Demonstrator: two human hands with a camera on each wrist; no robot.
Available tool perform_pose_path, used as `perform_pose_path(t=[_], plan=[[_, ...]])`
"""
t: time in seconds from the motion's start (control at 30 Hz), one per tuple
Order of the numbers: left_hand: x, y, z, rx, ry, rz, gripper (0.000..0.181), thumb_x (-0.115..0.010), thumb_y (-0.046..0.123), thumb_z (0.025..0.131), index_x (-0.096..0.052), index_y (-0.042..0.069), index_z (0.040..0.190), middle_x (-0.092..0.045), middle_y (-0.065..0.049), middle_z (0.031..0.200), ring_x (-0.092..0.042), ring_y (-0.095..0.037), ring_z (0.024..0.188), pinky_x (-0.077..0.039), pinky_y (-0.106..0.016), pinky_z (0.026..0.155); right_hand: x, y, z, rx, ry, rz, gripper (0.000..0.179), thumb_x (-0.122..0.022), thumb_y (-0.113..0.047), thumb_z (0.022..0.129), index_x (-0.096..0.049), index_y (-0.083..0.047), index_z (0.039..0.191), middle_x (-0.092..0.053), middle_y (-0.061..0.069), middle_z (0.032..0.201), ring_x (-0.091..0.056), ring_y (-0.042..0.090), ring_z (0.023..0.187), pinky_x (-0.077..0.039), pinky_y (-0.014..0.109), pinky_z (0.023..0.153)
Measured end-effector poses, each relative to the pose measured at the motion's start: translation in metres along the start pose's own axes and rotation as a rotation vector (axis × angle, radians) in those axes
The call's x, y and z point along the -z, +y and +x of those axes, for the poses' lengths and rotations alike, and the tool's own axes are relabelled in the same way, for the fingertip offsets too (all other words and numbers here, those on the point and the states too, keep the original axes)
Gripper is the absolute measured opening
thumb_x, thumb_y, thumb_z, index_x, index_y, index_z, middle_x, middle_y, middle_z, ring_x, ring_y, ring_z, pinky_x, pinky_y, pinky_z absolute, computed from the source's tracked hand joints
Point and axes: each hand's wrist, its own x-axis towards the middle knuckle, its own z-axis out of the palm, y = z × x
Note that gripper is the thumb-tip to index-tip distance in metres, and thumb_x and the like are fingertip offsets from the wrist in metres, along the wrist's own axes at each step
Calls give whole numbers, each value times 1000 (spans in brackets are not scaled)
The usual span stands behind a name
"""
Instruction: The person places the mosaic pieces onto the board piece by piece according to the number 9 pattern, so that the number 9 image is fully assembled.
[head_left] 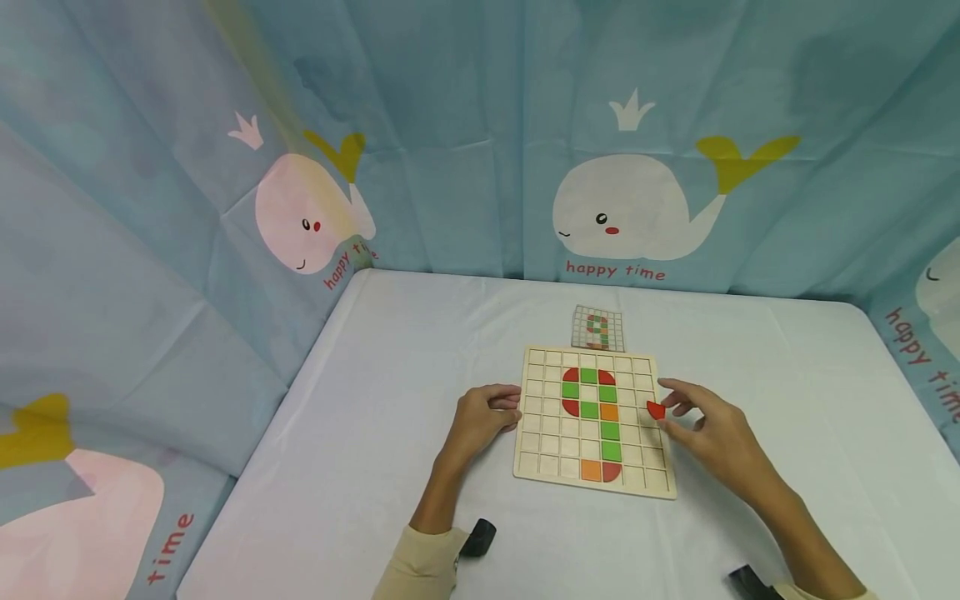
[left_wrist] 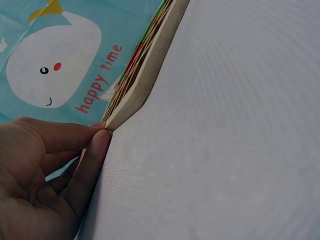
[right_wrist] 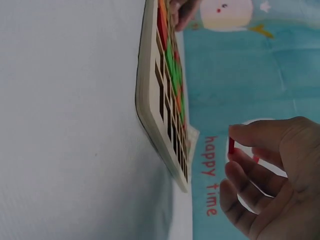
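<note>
A wooden grid board (head_left: 551, 448) lies on the table, with green squares (head_left: 588, 410), orange squares (head_left: 591, 471) and red quarter-round tiles (head_left: 571, 407) set in its cells in a shape like a 9. At the board's left edge, my left hand (head_left: 480, 417) holds the rim with thumb and fingertips; the left wrist view shows the thumb and a finger (left_wrist: 100, 142) meeting at the board's corner. My right hand (head_left: 708, 425) pinches a red quarter-round tile (head_left: 656, 410) by the board's right edge. In the right wrist view this tile (right_wrist: 231, 145) appears edge-on between thumb and finger.
Behind the board lies a small pattern card (head_left: 597, 328) printed with a similar coloured figure on a grid. A white cloth covers the table (head_left: 420, 333). Blue curtains (head_left: 465, 200) with whale prints stand around the back and sides.
</note>
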Motion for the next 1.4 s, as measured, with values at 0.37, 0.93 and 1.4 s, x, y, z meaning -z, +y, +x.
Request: perform_pose_path(t=[0.37,0.93,1.4], plan=[[0,0,0,-3,2,1,38,-76,-4,89,-74,-1,127,-77,-11,111,-76,-18,97,-65,-26,74,-14,-9,-5,69,-11,40,64,-88,1,81,-65,-9,141,-72,-3,104,-62,11,92,-54,22,69],[0,0,0,-6,4,1,38,-76,-3,89,-74,0,127,-78,-10,111,-76,-19,98,-65,-26,74,-36,-24,-7,146,-57,112,63,-89,-1,80,-66,-9,138,-71,-7,106,-64,14,97,-58,26,80],[0,1,0,1,5,16,38,-76,-3,89,-75,1,127,-78,-9,111,-75,-17,97,-65,-25,73,-50,-36,-9,153,-104,171,63,-90,0,79,-67,-6,137,-72,-8,106,-68,16,96,-62,34,80]])
